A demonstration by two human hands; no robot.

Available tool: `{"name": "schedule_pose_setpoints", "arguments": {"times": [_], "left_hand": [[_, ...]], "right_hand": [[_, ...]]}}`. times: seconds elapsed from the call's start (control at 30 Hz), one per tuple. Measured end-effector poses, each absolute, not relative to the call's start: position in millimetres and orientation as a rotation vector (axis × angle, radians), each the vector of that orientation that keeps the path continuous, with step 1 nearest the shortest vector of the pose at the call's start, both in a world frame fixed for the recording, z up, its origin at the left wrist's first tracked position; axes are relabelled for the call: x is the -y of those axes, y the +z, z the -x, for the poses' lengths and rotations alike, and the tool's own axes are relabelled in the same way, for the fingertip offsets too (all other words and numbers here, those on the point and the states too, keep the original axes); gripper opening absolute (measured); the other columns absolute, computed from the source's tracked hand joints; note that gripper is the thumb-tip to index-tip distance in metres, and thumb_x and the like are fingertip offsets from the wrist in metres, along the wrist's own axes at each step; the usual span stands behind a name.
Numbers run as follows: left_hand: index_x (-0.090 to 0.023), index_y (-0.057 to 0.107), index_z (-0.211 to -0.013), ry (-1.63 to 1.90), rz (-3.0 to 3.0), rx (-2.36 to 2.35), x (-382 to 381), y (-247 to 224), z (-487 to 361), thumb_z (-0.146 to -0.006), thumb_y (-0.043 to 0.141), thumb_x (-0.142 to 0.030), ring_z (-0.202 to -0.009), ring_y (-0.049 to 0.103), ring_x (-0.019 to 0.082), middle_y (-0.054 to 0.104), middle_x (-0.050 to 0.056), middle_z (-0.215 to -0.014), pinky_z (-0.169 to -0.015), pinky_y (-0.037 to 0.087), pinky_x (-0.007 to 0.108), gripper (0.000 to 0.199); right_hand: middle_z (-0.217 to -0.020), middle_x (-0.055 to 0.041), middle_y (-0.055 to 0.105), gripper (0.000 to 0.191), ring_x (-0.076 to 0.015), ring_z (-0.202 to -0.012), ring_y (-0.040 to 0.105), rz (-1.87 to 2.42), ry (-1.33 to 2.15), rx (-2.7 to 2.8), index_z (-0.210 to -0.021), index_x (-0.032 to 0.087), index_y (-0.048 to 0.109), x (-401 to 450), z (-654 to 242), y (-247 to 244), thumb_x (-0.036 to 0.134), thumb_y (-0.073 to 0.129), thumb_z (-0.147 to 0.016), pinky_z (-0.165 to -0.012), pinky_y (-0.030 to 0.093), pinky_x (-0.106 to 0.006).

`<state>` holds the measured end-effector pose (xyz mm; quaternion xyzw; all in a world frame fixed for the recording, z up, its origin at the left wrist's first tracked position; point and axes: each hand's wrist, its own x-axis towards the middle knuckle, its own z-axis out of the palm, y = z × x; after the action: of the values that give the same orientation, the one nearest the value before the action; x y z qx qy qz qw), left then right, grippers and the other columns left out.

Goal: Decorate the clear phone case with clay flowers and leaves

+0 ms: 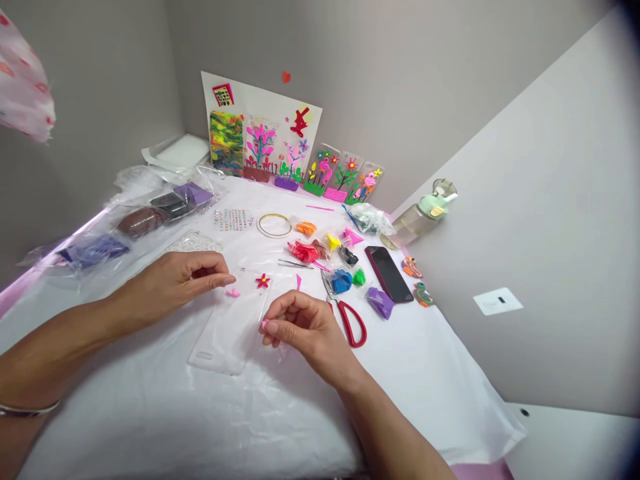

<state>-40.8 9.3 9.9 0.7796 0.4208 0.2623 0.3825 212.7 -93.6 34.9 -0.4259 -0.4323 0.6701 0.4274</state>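
Observation:
My right hand (300,327) pinches a small piece of pink modelling clay (264,324) between thumb and fingers, just over the right edge of a clear phone case (230,327). On that case lies a red and yellow clay flower (263,281). My left hand (175,280) hovers at the case's upper left with its fingers loosely curled, and nothing shows in them. A small pink clay bit (232,292) lies just below its fingertips. Another thin pink piece (299,282) stands near my right hand.
Red-handled scissors (347,320), a black smartphone (389,274) and several coloured clay lumps lie on the white plastic-covered table (150,413). Bagged clay (140,223) lies along the left. Decorated cases and artwork (265,133) lean against the back wall. A water bottle (425,210) stands at the right.

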Motion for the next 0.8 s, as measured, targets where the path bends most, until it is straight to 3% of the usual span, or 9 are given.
{"name": "schedule_pose_setpoints", "arguments": {"times": [0.1,0.17,0.57,0.8], "left_hand": [[-0.028,0.079,-0.089,0.645,-1.94,-1.02,-8.8,8.2,39.9,-0.096,0.071,-0.053,-0.084,0.069,0.023,0.08,0.0,-0.088,-0.08,0.051,0.028,0.028],[-0.028,0.079,-0.09,0.641,-1.931,-0.998,-7.6,8.4,38.7,-0.096,0.07,-0.049,-0.088,0.071,0.024,0.081,0.001,-0.092,-0.084,0.053,0.03,0.024],[-0.032,0.074,-0.09,0.589,-1.996,-1.154,-12.1,-0.5,43.8,-0.099,0.063,-0.058,-0.061,0.058,0.023,0.064,-0.003,-0.063,-0.062,0.038,0.031,0.03],[-0.032,0.074,-0.096,0.421,-2.122,-1.127,-25.4,-22.5,46.7,-0.101,0.057,-0.067,-0.069,0.069,0.026,0.077,0.0,-0.077,-0.069,0.045,0.032,0.039]], "right_hand": [[-0.074,0.0011,0.075,0.039,-0.0135,-0.067,0.066,1.064,1.674,1.074,-0.085,0.021,0.076,93.4,-212.6,34.7,0.046,0.104,-0.075,-0.068,0.055,-0.028],[-0.074,0.0013,0.074,0.039,-0.0137,-0.067,0.067,1.07,1.672,1.08,-0.085,0.021,0.076,93.4,-212.5,34.6,0.047,0.103,-0.075,-0.068,0.055,-0.029],[-0.076,0.0012,0.075,0.036,-0.0132,-0.068,0.067,1.057,1.688,1.069,-0.085,0.02,0.076,94.4,-213.1,32.4,0.043,0.103,-0.076,-0.069,0.054,-0.027],[-0.076,0.0016,0.074,0.037,-0.0135,-0.067,0.067,1.049,1.7,1.074,-0.085,0.021,0.076,94.1,-212.5,31.8,0.044,0.103,-0.076,-0.067,0.054,-0.028]]}}
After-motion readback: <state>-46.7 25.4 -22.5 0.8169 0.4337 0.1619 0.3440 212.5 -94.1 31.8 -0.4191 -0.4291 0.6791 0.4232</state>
